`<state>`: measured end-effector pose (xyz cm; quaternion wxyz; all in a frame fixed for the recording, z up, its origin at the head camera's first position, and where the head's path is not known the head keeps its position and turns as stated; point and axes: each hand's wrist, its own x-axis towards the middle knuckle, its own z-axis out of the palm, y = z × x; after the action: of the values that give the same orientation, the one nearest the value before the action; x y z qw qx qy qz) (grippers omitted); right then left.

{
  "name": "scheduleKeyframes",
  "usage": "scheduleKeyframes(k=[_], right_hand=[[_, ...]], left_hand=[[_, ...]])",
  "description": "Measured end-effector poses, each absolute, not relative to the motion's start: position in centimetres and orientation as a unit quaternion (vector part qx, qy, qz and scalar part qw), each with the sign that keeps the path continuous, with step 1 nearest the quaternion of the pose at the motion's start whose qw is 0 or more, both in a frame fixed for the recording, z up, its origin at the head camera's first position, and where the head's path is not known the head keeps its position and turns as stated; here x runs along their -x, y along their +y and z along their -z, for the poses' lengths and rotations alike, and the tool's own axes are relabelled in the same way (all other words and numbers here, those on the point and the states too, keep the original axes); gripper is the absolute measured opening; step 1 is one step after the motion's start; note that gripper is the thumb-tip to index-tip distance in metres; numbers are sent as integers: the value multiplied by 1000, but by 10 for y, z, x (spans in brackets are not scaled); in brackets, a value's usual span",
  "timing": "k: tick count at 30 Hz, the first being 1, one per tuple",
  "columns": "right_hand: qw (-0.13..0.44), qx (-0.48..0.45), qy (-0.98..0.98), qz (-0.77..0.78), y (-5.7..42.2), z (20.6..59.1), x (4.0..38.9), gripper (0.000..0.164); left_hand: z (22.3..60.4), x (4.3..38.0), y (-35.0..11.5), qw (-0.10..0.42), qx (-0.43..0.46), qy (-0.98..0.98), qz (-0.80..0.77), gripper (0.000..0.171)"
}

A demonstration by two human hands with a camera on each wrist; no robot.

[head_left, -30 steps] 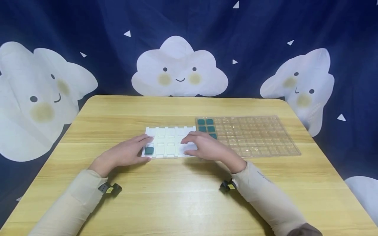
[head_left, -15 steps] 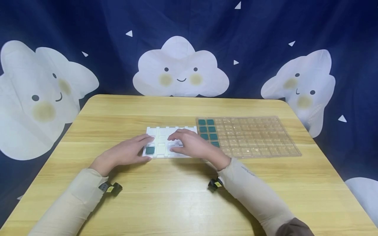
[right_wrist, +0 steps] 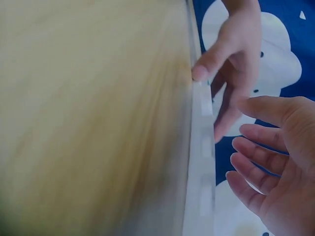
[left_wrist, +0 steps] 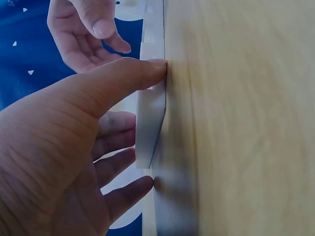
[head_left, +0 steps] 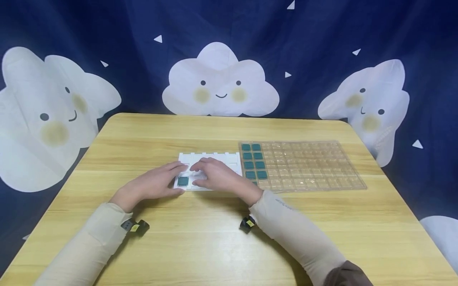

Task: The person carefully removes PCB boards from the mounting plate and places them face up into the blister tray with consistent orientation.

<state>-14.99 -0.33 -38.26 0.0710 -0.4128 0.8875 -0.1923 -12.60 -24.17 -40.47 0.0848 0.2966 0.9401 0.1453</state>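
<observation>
My left hand [head_left: 152,184] grips the left end of a white compartment tray [head_left: 229,158] on the table. In the left wrist view its thumb presses the tray's near side and its fingers reach over to the other side. One green square chip [head_left: 183,181] sits in the near-left pocket, beside that hand. Above the middle of the tray hovers my right hand [head_left: 219,174], fingers loosely bent and thumb apart. The right wrist view shows nothing between those fingers [right_wrist: 258,157]. Part of the tray's pockets is hidden under the right hand.
Right of the white tray lies a clear plastic blister tray [head_left: 307,165] with many pockets. Green square chips [head_left: 249,165] fill its left columns; the right forearm partly covers the near ones. The wooden table [head_left: 200,246] meets a dark blue cloud-print curtain [head_left: 304,31] behind.
My right hand has moved left across the white tray toward the left hand, uncovering more green chips in the clear tray. The left hand keeps its place on the tray's end.
</observation>
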Motion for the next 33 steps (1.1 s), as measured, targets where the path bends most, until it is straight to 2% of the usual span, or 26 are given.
scheduleKeyframes(k=[21,33], right_hand=[[74,409,898,145,-35,388,147,46],[47,414,903,105,-44,391,144,40]], left_hand=[[405,128,-244,80,-309,934,-162,78],[406,129,-246,79,-315,930,-173,74]])
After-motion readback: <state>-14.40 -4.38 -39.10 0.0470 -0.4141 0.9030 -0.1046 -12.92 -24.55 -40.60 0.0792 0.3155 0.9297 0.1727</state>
